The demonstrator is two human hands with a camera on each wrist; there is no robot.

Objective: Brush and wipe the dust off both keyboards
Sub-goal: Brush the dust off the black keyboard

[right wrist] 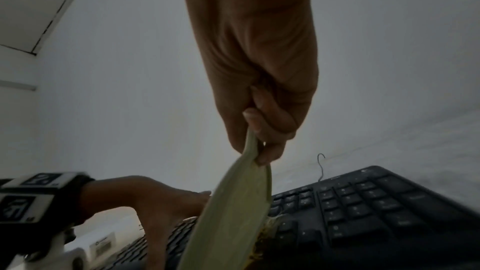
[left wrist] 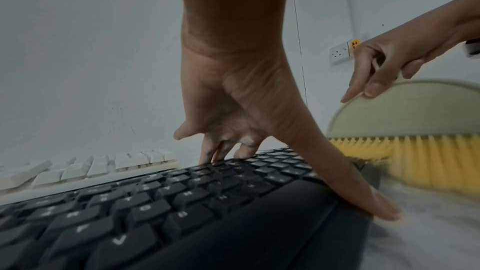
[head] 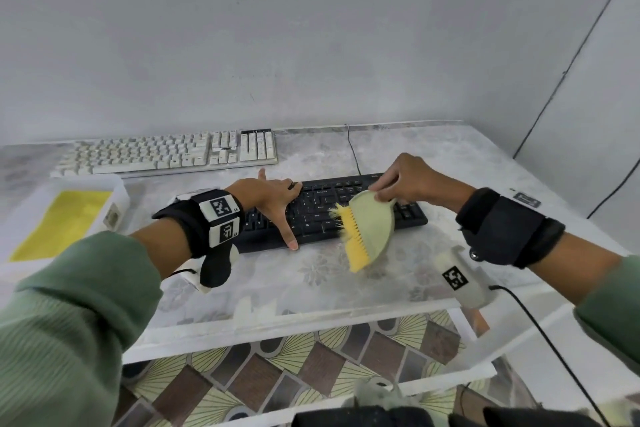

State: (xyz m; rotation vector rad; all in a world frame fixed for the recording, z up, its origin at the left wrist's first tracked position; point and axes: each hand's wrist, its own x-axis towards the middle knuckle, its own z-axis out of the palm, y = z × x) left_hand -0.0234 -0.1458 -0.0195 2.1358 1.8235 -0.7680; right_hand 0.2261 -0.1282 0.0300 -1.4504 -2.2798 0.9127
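A black keyboard (head: 363,199) lies across the middle of the table, also seen close up in the left wrist view (left wrist: 161,208) and the right wrist view (right wrist: 363,202). My left hand (head: 273,201) lies spread flat on its left half, fingers straight, thumb at the near edge. My right hand (head: 405,180) pinches the pale green back of a hand brush (head: 370,224) with yellow bristles (head: 356,243), held over the keyboard's right part and near edge. A white keyboard (head: 173,152) lies at the back left.
A white tray with a yellow cloth (head: 62,222) stands at the left. The black keyboard's cable (head: 353,149) runs to the back edge. The wall stands close behind the table. A wall socket (left wrist: 340,53) is on the right wall.
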